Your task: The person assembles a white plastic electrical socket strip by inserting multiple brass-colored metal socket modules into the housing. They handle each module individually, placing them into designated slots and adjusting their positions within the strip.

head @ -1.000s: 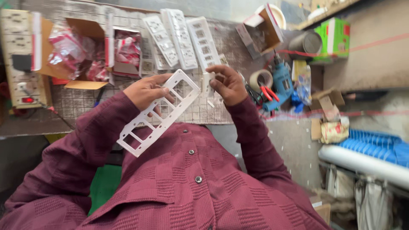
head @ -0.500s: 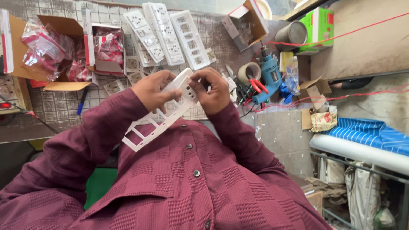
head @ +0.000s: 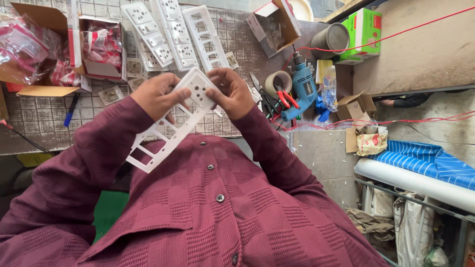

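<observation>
— both hands grip what?
— left hand closes on the long white plastic switch-plate frame, slanting from chest up to table edge. right hand pinches a small white square socket module, seated at the frame's top end.
— nearby?
— more white frames on the tiled table, a blue drill, a tape roll.

boxes left, drill right, crowded
</observation>
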{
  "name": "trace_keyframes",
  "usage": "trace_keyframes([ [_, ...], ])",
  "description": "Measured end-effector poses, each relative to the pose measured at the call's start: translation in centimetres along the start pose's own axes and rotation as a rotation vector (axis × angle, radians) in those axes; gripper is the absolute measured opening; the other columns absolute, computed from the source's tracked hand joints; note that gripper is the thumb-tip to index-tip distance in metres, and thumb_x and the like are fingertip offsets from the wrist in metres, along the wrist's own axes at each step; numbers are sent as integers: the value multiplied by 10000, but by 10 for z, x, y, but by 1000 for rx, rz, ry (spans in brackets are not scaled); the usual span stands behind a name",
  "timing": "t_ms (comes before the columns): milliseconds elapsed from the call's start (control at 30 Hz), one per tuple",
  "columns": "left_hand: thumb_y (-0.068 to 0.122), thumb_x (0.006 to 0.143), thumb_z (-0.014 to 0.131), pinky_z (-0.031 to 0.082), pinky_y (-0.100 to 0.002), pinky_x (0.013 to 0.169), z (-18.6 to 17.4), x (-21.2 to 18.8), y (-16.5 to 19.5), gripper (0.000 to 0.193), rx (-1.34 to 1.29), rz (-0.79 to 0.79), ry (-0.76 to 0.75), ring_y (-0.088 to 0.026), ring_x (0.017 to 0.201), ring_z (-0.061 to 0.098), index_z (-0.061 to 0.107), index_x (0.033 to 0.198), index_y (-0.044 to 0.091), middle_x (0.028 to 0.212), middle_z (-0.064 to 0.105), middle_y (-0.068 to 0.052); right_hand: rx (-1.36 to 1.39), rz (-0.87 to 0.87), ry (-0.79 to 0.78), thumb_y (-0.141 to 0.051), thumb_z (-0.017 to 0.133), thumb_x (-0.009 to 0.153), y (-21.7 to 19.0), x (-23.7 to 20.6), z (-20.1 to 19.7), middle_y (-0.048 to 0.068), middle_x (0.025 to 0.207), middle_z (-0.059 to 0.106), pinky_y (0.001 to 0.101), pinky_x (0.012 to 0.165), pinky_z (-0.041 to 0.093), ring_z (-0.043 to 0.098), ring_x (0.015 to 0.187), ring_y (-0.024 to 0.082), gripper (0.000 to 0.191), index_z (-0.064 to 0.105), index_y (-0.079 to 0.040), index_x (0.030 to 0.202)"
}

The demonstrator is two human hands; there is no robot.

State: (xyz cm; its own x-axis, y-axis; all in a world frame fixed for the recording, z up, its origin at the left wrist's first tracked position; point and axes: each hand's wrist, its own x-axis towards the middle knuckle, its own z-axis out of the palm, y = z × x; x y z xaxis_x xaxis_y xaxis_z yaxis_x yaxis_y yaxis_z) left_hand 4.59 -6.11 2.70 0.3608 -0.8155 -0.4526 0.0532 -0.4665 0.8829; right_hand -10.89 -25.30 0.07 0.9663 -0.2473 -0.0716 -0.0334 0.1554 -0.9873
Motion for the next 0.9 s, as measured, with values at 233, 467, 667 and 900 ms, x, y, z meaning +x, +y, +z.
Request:
trace_keyframes([
  [233,292,1039,554,610,-310,506,-28,-20,-32,369,-121,11,192,-174,764,723,554,1154,-58,1003,716,-159,-599,200,122,-146,702,972,58,47,-2,101,992,753,342,736,600,697,824,193,170,768,-47,1093],
  [467,290,1033,559,612,-295,520,-21,-43,-51,351,-192,-87,213,-181,776,729,552,1158,-38,953,730,-134,-1136,-65,-40,-102,694,886,81,59,37,167,1021,655,412,835,582,678,915,334,195,701,-14,1060],
  [667,290,1023,569,603,-308,503,-19,-56,-42,362,-194,-89,230,-186,756,734,554,1150,-48,949,735,-136,-1094,166,-125,-34,622,967,85,67,35,158,975,656,390,798,604,686,842,281,77,692,-9,987],
  [900,311,1000,602,594,-301,506,-5,-55,-13,360,-3,-127,267,-161,665,723,596,1134,-23,901,774,-102,117,200,119,-7,703,946,41,18,-15,109,906,727,332,693,645,719,770,164,149,683,51,1082],
])
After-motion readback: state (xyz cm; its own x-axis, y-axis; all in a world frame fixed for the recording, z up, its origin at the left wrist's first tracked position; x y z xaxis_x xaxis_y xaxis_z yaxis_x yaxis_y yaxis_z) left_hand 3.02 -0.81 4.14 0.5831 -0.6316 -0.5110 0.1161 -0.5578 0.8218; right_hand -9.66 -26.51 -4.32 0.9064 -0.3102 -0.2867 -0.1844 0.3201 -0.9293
